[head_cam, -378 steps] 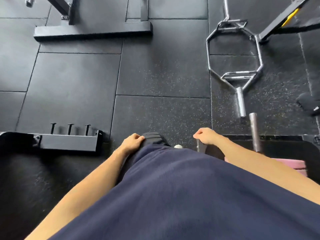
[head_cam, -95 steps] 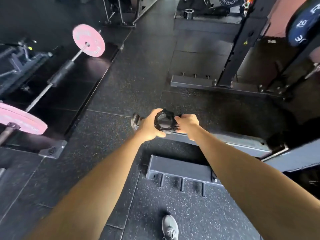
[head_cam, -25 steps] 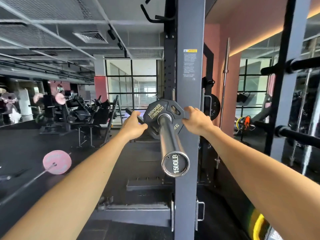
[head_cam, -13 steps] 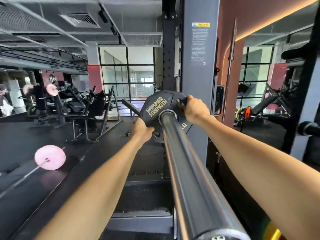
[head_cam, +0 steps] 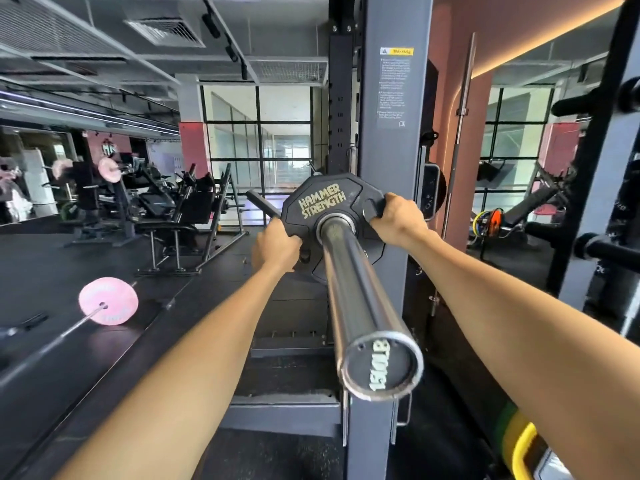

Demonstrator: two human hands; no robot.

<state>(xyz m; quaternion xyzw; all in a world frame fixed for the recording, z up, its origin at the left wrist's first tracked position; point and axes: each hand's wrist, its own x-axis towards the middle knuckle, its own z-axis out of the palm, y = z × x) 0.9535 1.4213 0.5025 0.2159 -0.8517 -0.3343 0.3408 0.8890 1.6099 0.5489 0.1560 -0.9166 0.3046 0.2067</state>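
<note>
Nearest of all, the barbell sleeve (head_cam: 363,306) is seen end on, its cap stamped 150LB, with the steel running away toward the rack. Bare forearms are stretched out on either side of it. Up the sleeve, the black Hammer Strength plate (head_cam: 325,206) is threaded on the bar, close against the grey rack upright (head_cam: 394,140); whether it is seated fully home cannot be told. The plate's lower left edge is gripped by the left hand (head_cam: 275,249), fingers (head_cam: 294,242) curled round the rim. Its upper right edge is clamped by the right hand (head_cam: 398,218), fingers (head_cam: 381,206) wrapped over it. Off to the left, a pink plate (head_cam: 108,301) is seen on a bar lying on the floor (head_cam: 52,271). Beyond that, benches and machines (head_cam: 173,209) are lined up, and tall windows (head_cam: 256,140) are made out at the back.
</note>
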